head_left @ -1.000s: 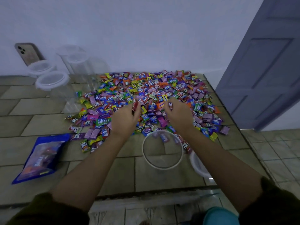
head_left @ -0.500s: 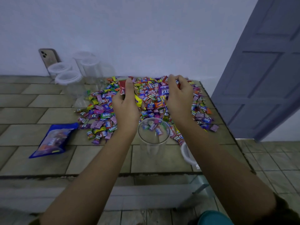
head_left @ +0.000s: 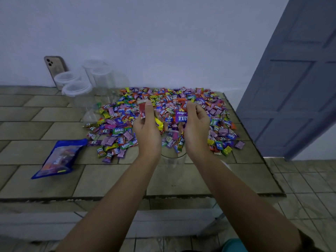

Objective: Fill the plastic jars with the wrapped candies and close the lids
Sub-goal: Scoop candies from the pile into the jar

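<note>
Directly above the clear jar (head_left: 173, 160), left hand (head_left: 147, 130) and right hand (head_left: 196, 130) fingers (head_left: 148, 109) curled round wrapped candies (head_left: 181, 116).

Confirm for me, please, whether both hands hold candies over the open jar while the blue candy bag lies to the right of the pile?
Not quite: the head view shows the blue candy bag lying to the left of the candy pile, not the right. The rest holds: the left hand and the right hand both hold candies over the open jar.
</note>
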